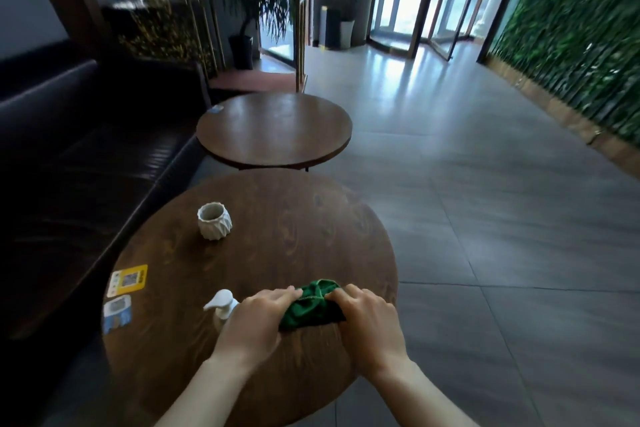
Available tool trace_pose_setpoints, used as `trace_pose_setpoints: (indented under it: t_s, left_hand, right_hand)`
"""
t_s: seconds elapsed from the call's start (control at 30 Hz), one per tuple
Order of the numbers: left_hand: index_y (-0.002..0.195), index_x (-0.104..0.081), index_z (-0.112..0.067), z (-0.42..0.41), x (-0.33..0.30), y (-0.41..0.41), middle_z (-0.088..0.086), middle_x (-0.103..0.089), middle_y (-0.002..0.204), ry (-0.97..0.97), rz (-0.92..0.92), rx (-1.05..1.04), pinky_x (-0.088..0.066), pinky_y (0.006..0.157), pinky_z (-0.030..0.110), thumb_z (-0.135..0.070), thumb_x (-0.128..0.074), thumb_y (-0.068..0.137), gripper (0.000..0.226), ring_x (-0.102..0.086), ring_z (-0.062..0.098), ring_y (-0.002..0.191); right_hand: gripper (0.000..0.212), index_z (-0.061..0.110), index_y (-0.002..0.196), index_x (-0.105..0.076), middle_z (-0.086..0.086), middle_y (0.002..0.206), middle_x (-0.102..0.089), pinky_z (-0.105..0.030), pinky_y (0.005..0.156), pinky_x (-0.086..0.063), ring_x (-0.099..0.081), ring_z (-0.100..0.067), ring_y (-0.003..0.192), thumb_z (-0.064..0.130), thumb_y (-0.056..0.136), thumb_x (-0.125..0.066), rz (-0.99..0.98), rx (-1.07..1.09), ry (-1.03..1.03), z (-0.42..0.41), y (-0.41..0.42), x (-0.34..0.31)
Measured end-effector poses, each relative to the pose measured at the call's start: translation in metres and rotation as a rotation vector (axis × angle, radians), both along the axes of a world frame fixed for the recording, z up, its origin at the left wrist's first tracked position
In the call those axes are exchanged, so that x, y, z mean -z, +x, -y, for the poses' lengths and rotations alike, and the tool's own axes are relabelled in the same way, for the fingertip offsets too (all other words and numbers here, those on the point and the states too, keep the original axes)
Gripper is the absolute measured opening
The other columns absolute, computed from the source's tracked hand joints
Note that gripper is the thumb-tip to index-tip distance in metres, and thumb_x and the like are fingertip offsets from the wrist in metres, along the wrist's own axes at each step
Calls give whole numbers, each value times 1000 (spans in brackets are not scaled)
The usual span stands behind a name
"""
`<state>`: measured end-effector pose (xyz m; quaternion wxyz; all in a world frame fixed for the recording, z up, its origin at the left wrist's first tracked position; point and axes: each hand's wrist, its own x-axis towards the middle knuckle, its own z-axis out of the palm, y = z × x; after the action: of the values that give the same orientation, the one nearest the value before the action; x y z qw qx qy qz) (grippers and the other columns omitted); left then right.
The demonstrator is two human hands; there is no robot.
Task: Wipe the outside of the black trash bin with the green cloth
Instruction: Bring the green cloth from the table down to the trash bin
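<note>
Bunching the green cloth [311,305] on the near table [277,218], my left hand [258,317] and right hand [363,315] both gripped it; I judged a firm wad best. No bin showed.

Left hand [258,319]: forearm bare, reaching forward, palm down, fingers curled onto the left end of the green cloth [311,305]. Right hand [369,321]: forearm bare, palm down, fingers curled gripping the cloth's right end.
</note>
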<state>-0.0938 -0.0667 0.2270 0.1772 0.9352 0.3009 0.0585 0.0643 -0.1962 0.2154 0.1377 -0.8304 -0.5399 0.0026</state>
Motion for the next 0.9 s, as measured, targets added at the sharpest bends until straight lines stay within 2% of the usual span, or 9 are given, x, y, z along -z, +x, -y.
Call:
trace_pose_setpoints:
  t_s: [0.17, 0.23, 0.33, 0.4, 0.5, 0.57, 0.63, 0.73, 0.9]
  left_hand:
    - [148, -38, -45, 28, -58, -35, -26, -43, 152, 33, 54, -21, -40, 109, 31, -8, -54, 90, 71, -41, -1, 140]
    - [149, -38, -45, 39, -79, -47, -26, -43, 152, 49, 82, -13, -37, 110, 25, -5, -54, 89, 73, -40, -1, 140]
    - [148, -40, -44, 56, -105, -62, -24, -44, 152, 56, 116, 7, -32, 110, 19, -1, -53, 86, 76, -40, -1, 140]
    - [147, -41, -44, 66, -123, -70, -23, -46, 151, 65, 154, 6, -33, 109, 18, -2, -52, 85, 76, -42, 0, 139]
    - [147, -42, -44, 83, -145, -82, -23, -46, 151, 79, 164, 4, -36, 110, 22, -5, -51, 84, 75, -42, 1, 139]
    - [147, -42, -44, 96, -160, -88, -23, -46, 150, 99, 161, -5, -37, 111, 25, -7, -53, 83, 74, -42, 1, 140]
    - [146, -43, -43, 108, -171, -94, -23, -48, 149, 120, 166, -11, -38, 110, 23, -9, -55, 83, 72, -44, 2, 139]
    - [146, -45, -41, 136, -188, -103, -21, -50, 148, 151, 160, -27, -38, 109, 22, -10, -57, 84, 71, -46, 4, 137]
    - [145, -46, -40, 191, -206, -118, -20, -50, 149, 219, 150, -58, -38, 111, 24, -9, -62, 84, 70, -47, 5, 137]
  right_hand:
    - [29, 35, 122, -62, 10, 110, -66, -32, 66, -43, -64, -16, 101, 19, 97, -56, 32, 19, 38, 29, -40, -60]
    - [28, 36, 113, -67, 11, 101, -68, -30, 60, -42, -67, -15, 92, 19, 90, -67, 36, 26, 34, 43, -55, -89]
    - [38, 38, 86, -72, 16, 74, -65, -24, 42, -39, -65, -8, 64, 21, 57, -91, 87, 23, 13, 62, -74, -120]
    - [45, 39, 77, -71, 17, 66, -61, -23, 37, -33, -62, -6, 55, 21, 43, -95, 139, 35, 31, 71, -82, -138]
    - [40, 38, 83, -71, 16, 72, -64, -24, 44, -30, -65, -8, 62, 17, 54, -90, 135, 46, 40, 86, -91, -155]
    - [32, 36, 101, -70, 12, 90, -69, -29, 54, -35, -69, -14, 82, 15, 77, -75, 130, 38, 84, 98, -96, -165]
    - [32, 34, 116, -65, 9, 108, -68, -34, 64, -41, -67, -19, 99, 15, 91, -59, 143, 24, 123, 107, -97, -170]
    - [33, 34, 122, -60, 8, 115, -65, -36, 70, -45, -64, -19, 107, 17, 95, -51, 122, 6, 134, 130, -102, -183]
    - [34, 34, 124, -58, 9, 115, -64, -37, 74, -49, -63, -19, 106, 17, 95, -51, 113, -57, 148, 179, -110, -202]
